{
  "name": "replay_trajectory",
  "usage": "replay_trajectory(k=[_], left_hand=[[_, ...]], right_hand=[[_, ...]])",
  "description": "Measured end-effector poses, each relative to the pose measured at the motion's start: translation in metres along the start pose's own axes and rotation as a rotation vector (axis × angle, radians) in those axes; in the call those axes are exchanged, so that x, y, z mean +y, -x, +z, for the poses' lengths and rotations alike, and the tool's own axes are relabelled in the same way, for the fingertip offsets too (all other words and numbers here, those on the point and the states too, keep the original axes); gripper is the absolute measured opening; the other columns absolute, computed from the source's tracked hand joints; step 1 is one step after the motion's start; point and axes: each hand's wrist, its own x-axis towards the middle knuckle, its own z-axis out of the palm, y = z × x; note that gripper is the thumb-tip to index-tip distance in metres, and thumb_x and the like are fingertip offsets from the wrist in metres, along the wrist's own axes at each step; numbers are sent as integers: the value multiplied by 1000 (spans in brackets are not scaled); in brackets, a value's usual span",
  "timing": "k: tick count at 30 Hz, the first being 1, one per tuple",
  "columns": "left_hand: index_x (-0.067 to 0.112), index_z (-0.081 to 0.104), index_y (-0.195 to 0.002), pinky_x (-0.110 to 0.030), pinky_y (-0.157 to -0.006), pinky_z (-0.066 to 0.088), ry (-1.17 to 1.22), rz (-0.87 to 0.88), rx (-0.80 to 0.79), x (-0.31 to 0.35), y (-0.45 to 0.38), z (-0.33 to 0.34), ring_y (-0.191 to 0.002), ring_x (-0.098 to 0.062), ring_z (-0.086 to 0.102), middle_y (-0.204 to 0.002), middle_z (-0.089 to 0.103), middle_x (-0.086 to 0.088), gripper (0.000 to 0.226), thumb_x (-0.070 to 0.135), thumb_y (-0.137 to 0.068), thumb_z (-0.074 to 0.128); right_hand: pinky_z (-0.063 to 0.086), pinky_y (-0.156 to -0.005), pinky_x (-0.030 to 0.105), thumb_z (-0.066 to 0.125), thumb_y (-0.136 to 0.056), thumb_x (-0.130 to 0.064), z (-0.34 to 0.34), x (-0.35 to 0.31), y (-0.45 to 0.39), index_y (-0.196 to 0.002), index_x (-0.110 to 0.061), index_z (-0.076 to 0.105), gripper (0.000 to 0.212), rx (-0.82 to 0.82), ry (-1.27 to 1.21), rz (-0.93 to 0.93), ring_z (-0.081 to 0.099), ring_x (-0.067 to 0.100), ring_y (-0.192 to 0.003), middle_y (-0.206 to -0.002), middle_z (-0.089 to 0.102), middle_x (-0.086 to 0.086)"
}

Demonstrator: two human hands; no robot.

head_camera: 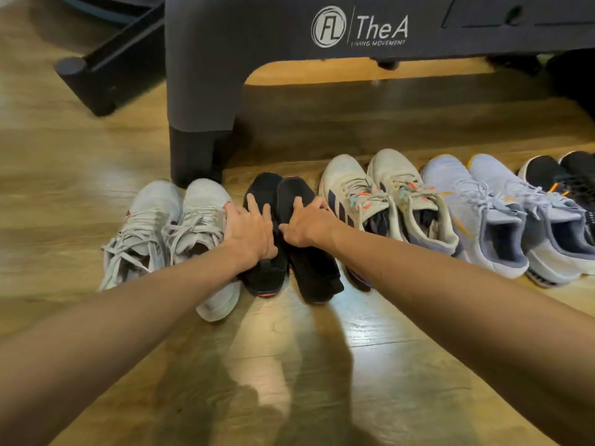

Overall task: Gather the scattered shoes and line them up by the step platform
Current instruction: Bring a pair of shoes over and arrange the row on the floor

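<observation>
While both arms reach out over the wooden floor (96, 149), the shoes sit toe-forward in a row in front of the dark step platform (206, 59), which carries a white round logo and lettering on its side. I count five pairs, ten shoes in all. At the left end is a pale grey pair (174, 226) with loose, untidy laces, its toes near the platform's foot. Next comes a plain black pair (289, 249) with a thin reddish edge at the sole, the two shoes touching along their inner sides. Beside them stands an off-white pair (386, 201) with dark stripes and pink and teal lace details, then a light blue-grey pair (492, 214) with dark collars and orange touches, and at the right edge a black pair with white soles (560, 175), partly cut off. The left hand (249, 230) lies on the left black shoe, fingers spread and fairly straight, pressing it. The right hand (306, 225) rests on the right black shoe, its fingers bent over the top and the thumb at the inner side.
</observation>
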Motion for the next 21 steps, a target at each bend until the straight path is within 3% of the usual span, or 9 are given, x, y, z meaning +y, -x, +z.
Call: replay_trajectory(k=[5,10,14,16,21], left_hand=[[6,12,-151,-52,-108,28,-4,9,-8,-4,13,-4,-140,-42,26,-156,14,-27,78,49,-91,37],[0,41,-136,-48,-99,35,-21,-3,53,-6,21,0,-135,-40,33,-146,36,-25,64,45,-89,41],[6,61,-119,-47,-91,35,-51,43,45,-6,23,0,-123,-42,40,-128,53,-23,54,47,-88,42],[11,68,-109,-47,-90,35,-76,64,-4,-7,26,2,-119,-42,43,-117,61,-20,48,48,-90,42],[18,70,-90,-44,-83,37,-77,55,33,-6,25,8,-93,-31,52,-89,67,-11,39,44,-91,41]], right_hand=[[38,-97,57,41,-95,-51,2,-9,10,-154,-13,1,81,117,-88,97,30,51,-133,-153,12,28],[45,-85,53,40,-98,-49,7,-13,15,-155,-14,-1,79,195,-27,123,39,51,-125,-150,17,27],[43,-74,47,43,-98,-43,11,-18,10,-155,-11,-1,78,241,2,169,42,52,-121,-147,20,28],[44,-77,47,43,-98,-40,13,-23,10,-154,-9,0,77,252,23,188,43,51,-119,-146,21,28],[37,-66,43,41,-99,-34,8,-25,9,-151,-4,11,67,255,44,204,45,49,-118,-142,25,26]])
